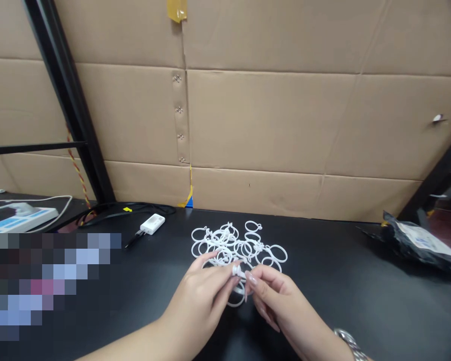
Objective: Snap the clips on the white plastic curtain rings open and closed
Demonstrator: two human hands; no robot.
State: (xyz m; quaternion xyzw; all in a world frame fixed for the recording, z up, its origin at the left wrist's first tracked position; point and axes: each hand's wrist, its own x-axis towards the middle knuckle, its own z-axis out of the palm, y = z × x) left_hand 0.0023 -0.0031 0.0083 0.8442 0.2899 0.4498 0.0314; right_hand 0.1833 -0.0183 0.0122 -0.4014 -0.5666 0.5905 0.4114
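Both hands' grip clamped on one white ring (239, 287): left hand (203, 296), right hand (276, 298); pinch near the clip, clear of the ring pile (238, 243) on the desk (361, 281)

Both hands (240, 293) meet at centre — fingertips pinched together, wrists apart.

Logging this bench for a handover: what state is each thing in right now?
Left hand: pinching a white ring.
Right hand: pinching the same ring.
Held ring: off the pile, between both hands.
Ring pile: loose, tangled on the table.
White adapter: lying flat, cable attached.
Black bag: lying crumpled.
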